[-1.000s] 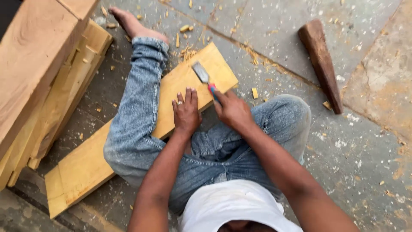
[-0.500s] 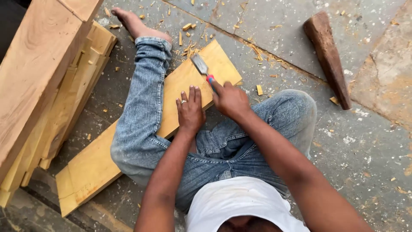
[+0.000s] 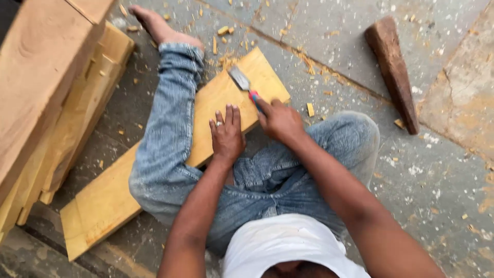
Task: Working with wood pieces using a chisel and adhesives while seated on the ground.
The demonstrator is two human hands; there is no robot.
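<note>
Right hand [image 3: 280, 122] is clenched on a red-handled chisel [image 3: 246, 87], blade resting near the far end of the yellow plank [image 3: 216, 103]. Left hand [image 3: 226, 135] lies flat, fingers spread, on the plank at seven o'clock from the blade. Chips [image 3: 310, 109] scattered around suggest cutting begun; plank surface mostly intact. Wooden mallet [image 3: 393, 69] lies unused at two o'clock

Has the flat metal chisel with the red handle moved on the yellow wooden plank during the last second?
Cannot tell: the chisel lies at about the same spot near the plank's far end; the camera itself shifted.
</note>
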